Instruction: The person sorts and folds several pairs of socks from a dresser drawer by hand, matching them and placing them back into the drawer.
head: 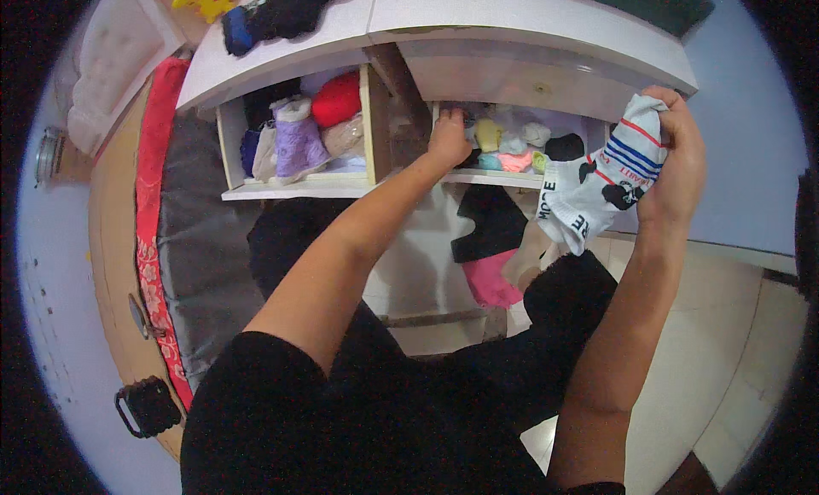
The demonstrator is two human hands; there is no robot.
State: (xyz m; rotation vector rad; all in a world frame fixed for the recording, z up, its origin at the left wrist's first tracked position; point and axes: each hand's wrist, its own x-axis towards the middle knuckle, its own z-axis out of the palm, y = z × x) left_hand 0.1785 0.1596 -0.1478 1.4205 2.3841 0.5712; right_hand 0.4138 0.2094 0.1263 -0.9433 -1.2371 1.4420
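My right hand [679, 156] grips a bunch of white socks [633, 156] with blue and red stripes and black patches, held up beside the right drawer. My left hand [452, 140] reaches into the left end of that open drawer [492, 180]; its fingertips are partly hidden, so what they touch cannot be told. Rolled socks lie in the drawer: a yellow one [488, 134], a salmon pink one [516, 161], a white one [536, 134] and a black one [564, 147]. Below the drawer front is a black and pink cloth item [491, 274].
The left drawer [291, 191] stands open with a lilac knitted item [298, 143] and a red bundle [337, 99]. Dark clothing [281, 16] lies on the white cabinet top [441, 8]. A grey-covered surface with a red floral border [152, 271] is at left, near a black object [150, 406].
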